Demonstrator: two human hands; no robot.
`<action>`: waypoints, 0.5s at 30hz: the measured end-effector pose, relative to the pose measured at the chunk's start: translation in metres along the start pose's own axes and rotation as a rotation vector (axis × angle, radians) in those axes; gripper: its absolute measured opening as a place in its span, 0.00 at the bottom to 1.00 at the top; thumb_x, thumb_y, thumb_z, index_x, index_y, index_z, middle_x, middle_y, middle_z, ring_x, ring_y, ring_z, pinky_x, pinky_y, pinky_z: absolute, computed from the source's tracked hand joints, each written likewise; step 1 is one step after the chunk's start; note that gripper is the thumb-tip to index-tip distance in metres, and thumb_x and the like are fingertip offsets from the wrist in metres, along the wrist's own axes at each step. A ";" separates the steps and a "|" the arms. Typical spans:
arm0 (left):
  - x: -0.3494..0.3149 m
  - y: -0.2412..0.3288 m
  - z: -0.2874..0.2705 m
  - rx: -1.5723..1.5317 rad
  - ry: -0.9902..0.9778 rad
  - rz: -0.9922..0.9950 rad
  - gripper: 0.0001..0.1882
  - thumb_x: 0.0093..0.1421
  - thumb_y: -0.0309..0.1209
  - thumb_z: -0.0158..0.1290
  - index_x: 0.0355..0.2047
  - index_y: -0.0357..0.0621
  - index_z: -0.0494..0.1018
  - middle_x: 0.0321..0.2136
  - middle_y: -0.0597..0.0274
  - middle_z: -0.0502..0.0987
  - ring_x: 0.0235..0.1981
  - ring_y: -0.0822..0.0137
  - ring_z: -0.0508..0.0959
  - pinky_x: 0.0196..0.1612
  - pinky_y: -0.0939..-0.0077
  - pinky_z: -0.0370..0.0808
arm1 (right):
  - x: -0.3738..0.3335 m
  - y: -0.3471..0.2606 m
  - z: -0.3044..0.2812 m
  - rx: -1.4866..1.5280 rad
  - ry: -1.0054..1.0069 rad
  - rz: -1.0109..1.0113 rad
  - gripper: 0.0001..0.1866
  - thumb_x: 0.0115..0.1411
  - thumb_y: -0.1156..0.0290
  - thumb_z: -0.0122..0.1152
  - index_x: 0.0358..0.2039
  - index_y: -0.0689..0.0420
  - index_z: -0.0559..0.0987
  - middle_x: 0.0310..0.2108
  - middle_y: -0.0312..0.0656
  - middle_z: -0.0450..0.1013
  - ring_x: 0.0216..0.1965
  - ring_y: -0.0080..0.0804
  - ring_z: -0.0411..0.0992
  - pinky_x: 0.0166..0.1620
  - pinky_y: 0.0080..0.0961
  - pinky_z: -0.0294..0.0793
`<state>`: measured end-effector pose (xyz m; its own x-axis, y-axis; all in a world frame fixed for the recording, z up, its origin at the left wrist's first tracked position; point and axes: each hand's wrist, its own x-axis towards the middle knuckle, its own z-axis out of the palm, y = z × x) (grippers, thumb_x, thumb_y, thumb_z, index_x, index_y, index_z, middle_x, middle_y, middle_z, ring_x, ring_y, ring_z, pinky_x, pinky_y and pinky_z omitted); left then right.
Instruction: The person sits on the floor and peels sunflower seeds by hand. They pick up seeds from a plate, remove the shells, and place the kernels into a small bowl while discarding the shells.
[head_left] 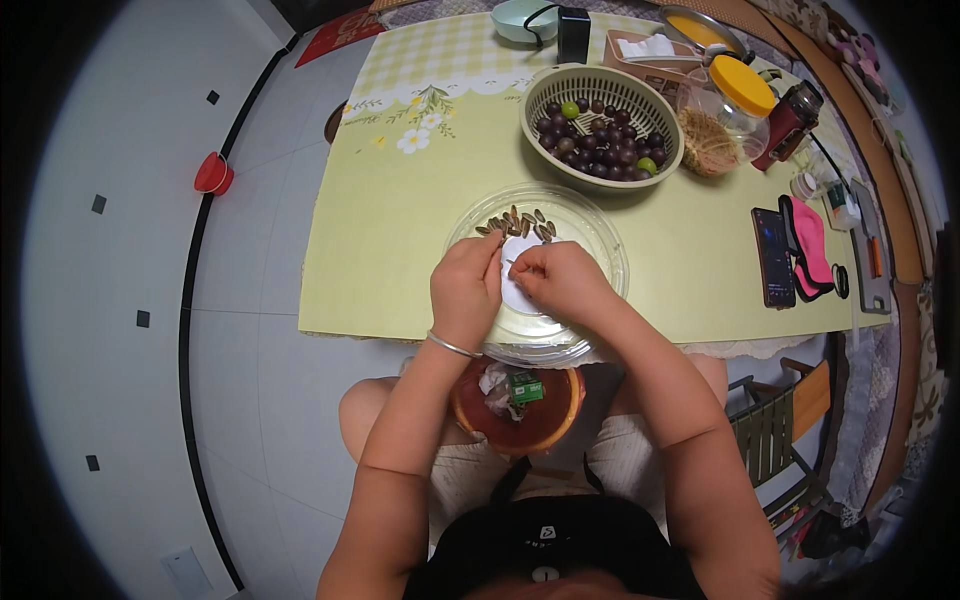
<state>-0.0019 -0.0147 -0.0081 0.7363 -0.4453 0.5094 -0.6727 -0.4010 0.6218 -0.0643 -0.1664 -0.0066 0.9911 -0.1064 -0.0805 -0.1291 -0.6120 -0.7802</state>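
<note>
Both hands meet over a round, clear plastic tray [612, 240], fingers curled inward: the left hand [467, 283] with its fingertips hidden, the right hand [562, 278] with thumb and forefinger drawn close together. I cannot tell whether either is fully closed or grips anything. Narrow brown, shell-covered seeds [524, 226] lie on the tray just beyond the hands, spread in a left-to-right band, their long axes at mixed angles. The left hand is nearer the band's left end. A flat white paper piece [520, 297] lies beneath and between the hands.
</note>
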 end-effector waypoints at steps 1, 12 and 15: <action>0.000 0.001 0.000 -0.030 -0.004 -0.016 0.09 0.55 0.22 0.55 0.38 0.38 0.78 0.29 0.50 0.78 0.29 0.53 0.78 0.35 0.66 0.76 | 0.000 0.005 0.005 -0.020 0.079 -0.052 0.10 0.55 0.67 0.58 0.34 0.52 0.83 0.29 0.46 0.78 0.31 0.45 0.76 0.36 0.36 0.75; -0.003 0.015 0.000 0.009 -0.027 0.097 0.09 0.53 0.24 0.60 0.36 0.39 0.80 0.25 0.55 0.79 0.24 0.60 0.80 0.28 0.73 0.76 | 0.001 0.009 0.009 0.727 0.219 0.108 0.04 0.55 0.74 0.63 0.27 0.61 0.80 0.21 0.32 0.74 0.23 0.14 0.67 0.28 0.15 0.67; -0.006 0.016 0.001 0.036 -0.004 0.130 0.07 0.52 0.24 0.61 0.33 0.40 0.79 0.24 0.55 0.79 0.23 0.58 0.79 0.27 0.71 0.76 | -0.003 0.005 0.010 0.834 0.206 0.160 0.04 0.56 0.74 0.62 0.27 0.61 0.79 0.23 0.31 0.74 0.24 0.13 0.66 0.28 0.13 0.66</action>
<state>-0.0169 -0.0197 -0.0017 0.6429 -0.4981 0.5819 -0.7644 -0.3681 0.5293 -0.0676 -0.1616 -0.0164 0.9268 -0.3313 -0.1770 -0.1195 0.1868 -0.9751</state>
